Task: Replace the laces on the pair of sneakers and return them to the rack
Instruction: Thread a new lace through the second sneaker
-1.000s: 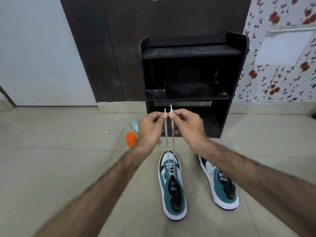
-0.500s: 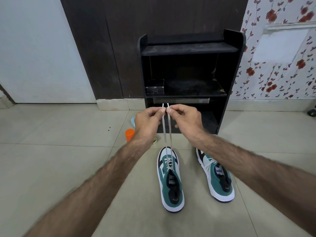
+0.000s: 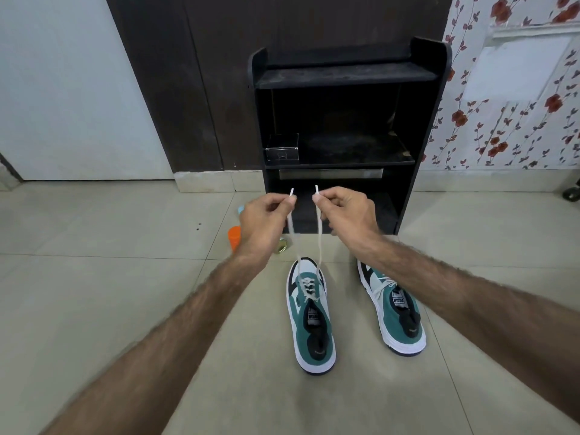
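The lace [image 3: 319, 243] runs up from the lowest eyelets of the left-hand sneaker [image 3: 311, 315], which stands on the floor [image 3: 94, 293] just in front of the rack [image 3: 345, 120], and its two ends are held taut and apart above the toe. The left hand [image 3: 263, 221] pinches one tip between thumb and fingers, and the right hand [image 3: 345, 215] pinches the other the same way. Only the bottom rows look threaded, so an uneven pull here could leave one end too short for the upper eyelets. A hard tug might also lift or tip the shoe, since nothing holds it down. Either tip could slip from such a slight pinch and drop back. The other sneaker [image 3: 395, 312] stands beside it to the right, its lace loose over the tongue. An orange cup [image 3: 233, 237] and a small lid [image 3: 281, 246] sit near the left wrist, where a stray sweep of the arm could knock them.
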